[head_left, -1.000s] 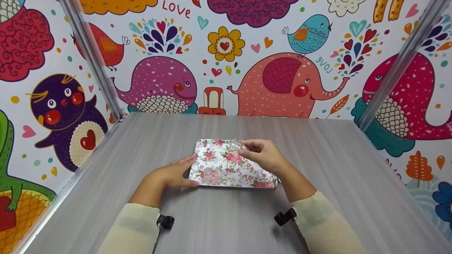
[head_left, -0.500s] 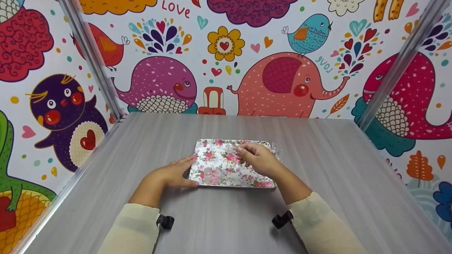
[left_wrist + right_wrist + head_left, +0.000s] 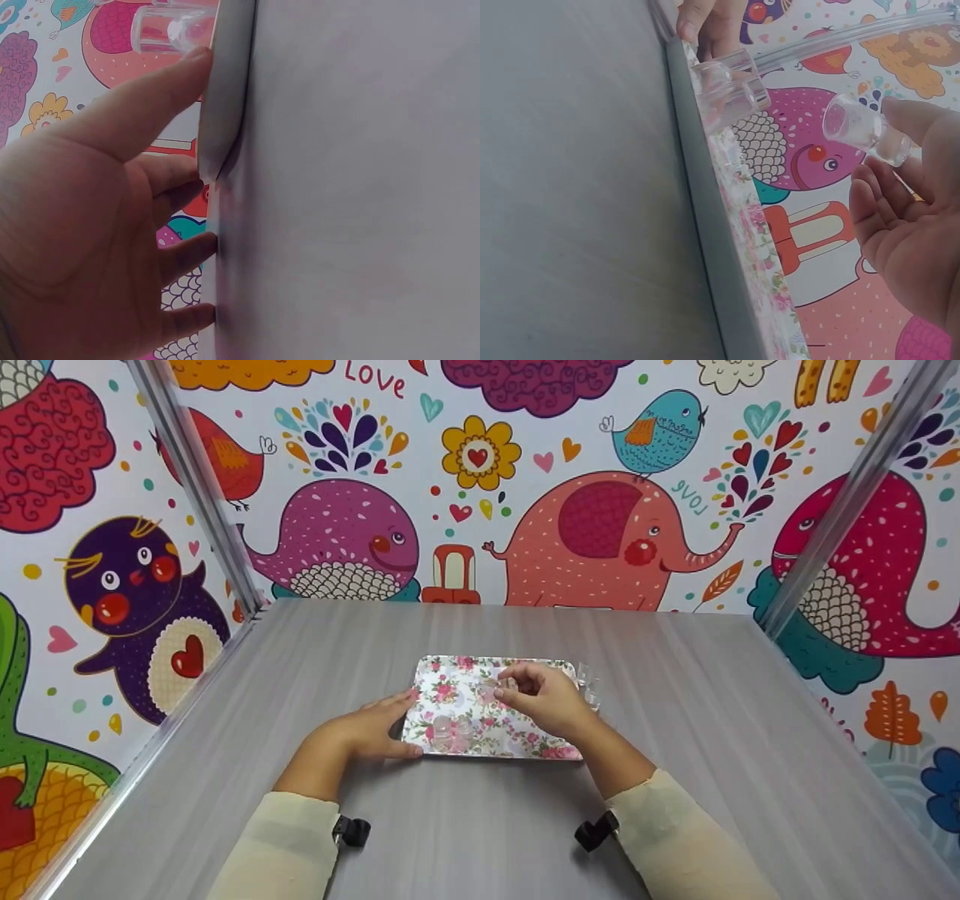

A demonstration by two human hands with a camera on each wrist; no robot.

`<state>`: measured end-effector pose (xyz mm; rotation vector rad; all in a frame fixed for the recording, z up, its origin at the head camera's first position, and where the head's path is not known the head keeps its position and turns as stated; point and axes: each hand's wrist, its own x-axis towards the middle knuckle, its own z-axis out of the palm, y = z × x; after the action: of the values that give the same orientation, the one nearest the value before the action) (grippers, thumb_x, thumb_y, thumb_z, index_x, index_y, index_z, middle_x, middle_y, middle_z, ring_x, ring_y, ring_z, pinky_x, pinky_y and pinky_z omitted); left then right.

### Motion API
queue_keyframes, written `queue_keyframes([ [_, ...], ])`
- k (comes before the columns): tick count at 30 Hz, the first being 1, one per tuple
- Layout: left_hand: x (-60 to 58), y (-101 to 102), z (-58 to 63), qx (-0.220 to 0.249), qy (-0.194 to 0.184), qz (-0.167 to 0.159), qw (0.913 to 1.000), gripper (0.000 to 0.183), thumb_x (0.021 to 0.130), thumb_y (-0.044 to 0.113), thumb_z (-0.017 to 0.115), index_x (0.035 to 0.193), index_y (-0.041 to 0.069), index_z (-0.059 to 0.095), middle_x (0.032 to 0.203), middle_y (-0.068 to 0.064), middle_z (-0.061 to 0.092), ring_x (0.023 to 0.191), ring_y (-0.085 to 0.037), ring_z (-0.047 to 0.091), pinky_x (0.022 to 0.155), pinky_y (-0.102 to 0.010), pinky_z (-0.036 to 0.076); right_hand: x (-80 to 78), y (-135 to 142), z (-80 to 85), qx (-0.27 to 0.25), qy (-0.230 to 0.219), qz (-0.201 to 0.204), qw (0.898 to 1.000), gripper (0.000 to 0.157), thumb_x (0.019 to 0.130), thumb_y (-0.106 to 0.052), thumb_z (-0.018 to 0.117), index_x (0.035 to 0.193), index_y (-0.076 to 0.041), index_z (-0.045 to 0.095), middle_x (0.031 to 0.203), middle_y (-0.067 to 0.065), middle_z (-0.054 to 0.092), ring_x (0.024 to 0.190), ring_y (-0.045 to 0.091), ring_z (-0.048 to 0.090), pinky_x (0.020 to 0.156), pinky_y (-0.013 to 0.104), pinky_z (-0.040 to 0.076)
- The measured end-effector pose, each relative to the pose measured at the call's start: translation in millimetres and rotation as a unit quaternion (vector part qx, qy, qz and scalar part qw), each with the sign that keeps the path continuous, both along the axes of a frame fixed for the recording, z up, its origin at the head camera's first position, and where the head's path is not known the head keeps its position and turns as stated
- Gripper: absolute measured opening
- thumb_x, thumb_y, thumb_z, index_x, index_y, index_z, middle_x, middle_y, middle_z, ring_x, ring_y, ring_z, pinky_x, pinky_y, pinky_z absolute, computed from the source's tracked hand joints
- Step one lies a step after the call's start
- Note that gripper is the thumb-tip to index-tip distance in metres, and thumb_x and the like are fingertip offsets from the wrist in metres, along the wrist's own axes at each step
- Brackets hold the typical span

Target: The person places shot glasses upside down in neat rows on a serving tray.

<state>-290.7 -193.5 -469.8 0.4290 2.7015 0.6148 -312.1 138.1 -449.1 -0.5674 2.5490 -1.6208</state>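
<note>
On the table lies a rectangular tray (image 3: 517,725) with a pink floral print. My left hand (image 3: 373,727) rests at its near left corner, thumb on the front edge and the other fingers spread along the left side. In the left wrist view the thumb (image 3: 169,84) touches the tray's rim. Above the tray my right hand (image 3: 545,697) pinches a small clear cup (image 3: 862,129) between thumb and fingers; the wider end appears to face the tray. Small clear cups (image 3: 450,733) stand close together on the tray near my left thumb.
More clear objects (image 3: 589,686), partly behind my right hand, sit just past the tray's right edge. The grey table (image 3: 480,825) meets a cartoon-printed wall (image 3: 465,525) at the back. Metal posts (image 3: 814,525) rise at both back corners.
My right hand has shifted slightly left and closer to me with the cup, uncovering the clear objects right of the tray. My left hand and the tray have not moved.
</note>
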Motion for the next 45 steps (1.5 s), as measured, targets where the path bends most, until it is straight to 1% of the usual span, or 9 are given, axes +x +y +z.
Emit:
queue_keyframes([
  [4,-0.1,0,-0.3,0.000,0.001,-0.001,1.0000,0.106,0.091,0.055,0.081,0.172,0.015,0.026,0.181,-0.004,0.021,0.166,-0.044,0.020,0.132,-0.068,0.022,0.6,-2,-3.0,0.009,0.001,-0.003,1.000,0.039,0.092,-0.034,0.087,0.123,-0.013,0.077,0.092,0.002,0.065,0.085,0.018,0.056,0.068,0.023,0.050],
  [12,-0.8,1,-0.1,-0.002,-0.002,0.000,1.0000,0.106,0.090,0.055,0.081,0.172,0.016,0.026,0.182,-0.004,0.021,0.166,-0.043,0.020,0.132,-0.067,0.023,3.0,-9,-12.1,0.029,-0.011,0.021,0.999,0.032,0.092,-0.018,0.085,0.123,-0.011,0.078,0.107,0.003,0.077,0.096,0.015,0.069,0.080,0.025,0.058],
  [20,-0.8,2,0.7,-0.001,-0.003,-0.002,1.0000,0.106,0.091,0.054,0.081,0.172,0.015,0.025,0.181,-0.005,0.020,0.167,-0.043,0.019,0.132,-0.066,0.022,6.2,-15,-21.2,0.067,-0.031,0.053,0.996,0.035,0.090,-0.009,0.083,0.124,-0.007,0.077,0.110,0.003,0.078,0.098,0.013,0.069,0.087,0.028,0.059],
  [26,0.4,3,3.9,0.007,-0.007,-0.006,0.9999,0.106,0.091,0.053,0.081,0.172,0.014,0.025,0.182,-0.006,0.020,0.167,-0.043,0.018,0.133,-0.066,0.020,7.7,-16,-23.5,0.099,-0.032,0.075,0.992,0.030,0.090,-0.009,0.083,0.119,-0.011,0.079,0.108,0.001,0.077,0.098,0.012,0.068,0.092,0.033,0.061],
  [29,0.7,3,4.8,0.008,-0.009,-0.006,0.9999,0.106,0.091,0.052,0.081,0.172,0.014,0.025,0.182,-0.006,0.020,0.167,-0.042,0.017,0.133,-0.065,0.020,8.6,-15,-22.2,0.103,-0.036,0.083,0.991,0.030,0.089,-0.010,0.084,0.119,-0.012,0.079,0.109,0.002,0.077,0.099,0.013,0.068,0.095,0.037,0.062],
  [34,0.6,2,3.7,0.006,-0.011,-0.004,0.9999,0.107,0.091,0.053,0.081,0.172,0.014,0.024,0.182,-0.006,0.019,0.168,-0.041,0.017,0.134,-0.065,0.019,9.9,-11,-16.2,0.091,-0.040,0.089,0.991,0.036,0.091,-0.017,0.085,0.125,-0.009,0.076,0.117,0.006,0.078,0.108,0.018,0.072,0.100,0.042,0.062],
  [39,-0.1,1,2.2,0.002,-0.013,-0.001,0.9999,0.107,0.091,0.054,0.081,0.172,0.016,0.023,0.182,-0.005,0.018,0.168,-0.041,0.016,0.134,-0.065,0.019,8.6,4,-6.0,0.059,-0.026,0.097,0.993,0.042,0.092,-0.021,0.085,0.130,-0.010,0.075,0.129,0.017,0.076,0.118,0.031,0.074,0.096,0.037,0.063],
  [42,-0.4,1,2.0,0.002,-0.012,-0.001,0.9999,0.107,0.091,0.055,0.081,0.172,0.015,0.023,0.182,-0.006,0.018,0.168,-0.041,0.016,0.134,-0.064,0.019,7.9,18,-1.3,0.050,-0.021,0.087,0.995,0.044,0.092,-0.023,0.086,0.132,-0.009,0.075,0.131,0.020,0.075,0.120,0.035,0.074,0.096,0.037,0.064],
  [45,-0.2,1,2.1,0.001,-0.011,-0.002,0.9999,0.108,0.091,0.055,0.080,0.172,0.014,0.022,0.182,-0.006,0.018,0.168,-0.041,0.017,0.134,-0.064,0.019,8.4,36,2.8,0.056,-0.026,0.061,0.996,0.042,0.091,-0.026,0.086,0.130,-0.012,0.076,0.132,0.019,0.075,0.118,0.031,0.075,0.098,0.039,0.064],
])
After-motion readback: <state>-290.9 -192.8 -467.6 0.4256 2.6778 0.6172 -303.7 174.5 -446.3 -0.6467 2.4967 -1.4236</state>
